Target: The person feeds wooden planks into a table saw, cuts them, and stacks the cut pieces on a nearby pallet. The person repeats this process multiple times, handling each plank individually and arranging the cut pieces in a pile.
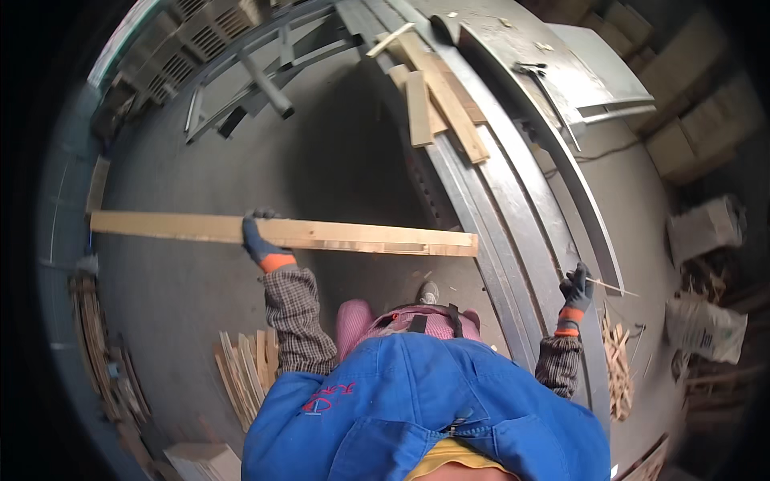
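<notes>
My left hand (258,239), in a dark glove with an orange cuff, is closed around a long wooden board (353,234). The board lies crosswise in front of me, its right end at the edge of the metal machine bed (513,232). Over the right side of that bed, my right hand (576,287), gloved the same way, is closed on a thin wooden strip (613,286) that sticks out to the right. Farther up the bed lie several short boards (449,100), some stacked on others.
Beyond the bed stands a metal side table (521,56) with a dark long-handled tool (553,100) on it. Metal frames (265,84) stand at the far left. Wood strips are piled on the floor left (245,373) and right (618,373). A whitish sack (706,327) lies at right.
</notes>
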`<action>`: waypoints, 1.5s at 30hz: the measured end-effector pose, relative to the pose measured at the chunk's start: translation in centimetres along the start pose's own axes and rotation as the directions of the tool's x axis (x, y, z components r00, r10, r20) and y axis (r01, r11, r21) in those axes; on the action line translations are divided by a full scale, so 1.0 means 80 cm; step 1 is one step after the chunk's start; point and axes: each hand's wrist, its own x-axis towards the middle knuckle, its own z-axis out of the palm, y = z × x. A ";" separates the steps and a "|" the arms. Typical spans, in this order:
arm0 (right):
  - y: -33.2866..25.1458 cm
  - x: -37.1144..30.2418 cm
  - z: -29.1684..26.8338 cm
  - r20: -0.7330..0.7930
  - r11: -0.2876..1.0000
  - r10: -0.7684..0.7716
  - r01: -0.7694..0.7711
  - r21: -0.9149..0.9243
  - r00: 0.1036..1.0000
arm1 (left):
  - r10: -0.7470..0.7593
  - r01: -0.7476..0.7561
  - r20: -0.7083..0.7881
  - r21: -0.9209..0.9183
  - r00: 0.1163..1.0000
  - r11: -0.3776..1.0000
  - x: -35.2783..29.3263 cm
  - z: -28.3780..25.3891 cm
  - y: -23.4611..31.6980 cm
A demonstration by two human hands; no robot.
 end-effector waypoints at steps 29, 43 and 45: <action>0.175 -0.504 0.353 0.436 0.610 0.727 0.791 -0.053 -0.531 | 0.164 -0.666 -0.954 -0.048 0.252 0.744 -0.473 -0.548 0.117; 0.163 -0.581 0.490 0.117 0.506 0.770 0.487 -0.712 -0.628 | 0.037 -0.667 -0.867 -0.354 0.497 0.656 -0.404 -0.685 0.086; 0.175 -0.623 0.492 0.132 0.501 0.802 0.535 -0.681 -0.583 | 0.065 -0.679 -0.866 -0.339 0.495 0.651 -0.392 -0.723 0.097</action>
